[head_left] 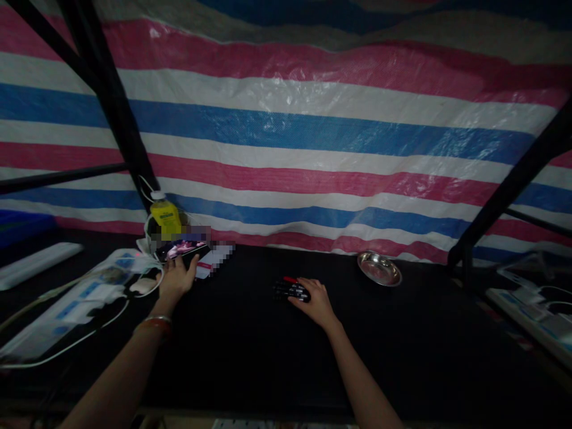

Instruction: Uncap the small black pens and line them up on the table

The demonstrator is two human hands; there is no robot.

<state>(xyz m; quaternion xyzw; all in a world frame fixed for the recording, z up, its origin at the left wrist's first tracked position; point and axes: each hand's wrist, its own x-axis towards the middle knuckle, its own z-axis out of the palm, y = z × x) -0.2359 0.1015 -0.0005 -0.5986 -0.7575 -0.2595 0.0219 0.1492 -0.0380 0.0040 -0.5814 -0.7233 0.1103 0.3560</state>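
Observation:
My left hand [177, 280] reaches to the back left, its fingers spread against the lower edge of a phone [190, 250] with a lit screen. The phone leans in front of a yellow bottle [165, 215] with a white cap. On the black tabletop, my right hand [316, 302] is closed around several black marker pens [288, 290]. One red piece shows among them, near the fingertips. Part of the bunch is hidden under the fingers. To the right of this hand lies a shiny round metal dish [379, 268].
White power strips [84, 304] with plugs and cables lie at the left, beside a long white bar [40, 265] and a blue tray [24, 225]. Black metal posts [111, 113] frame a striped plastic sheet [313, 131] at the back. More white cabled items [536, 304] are at the right.

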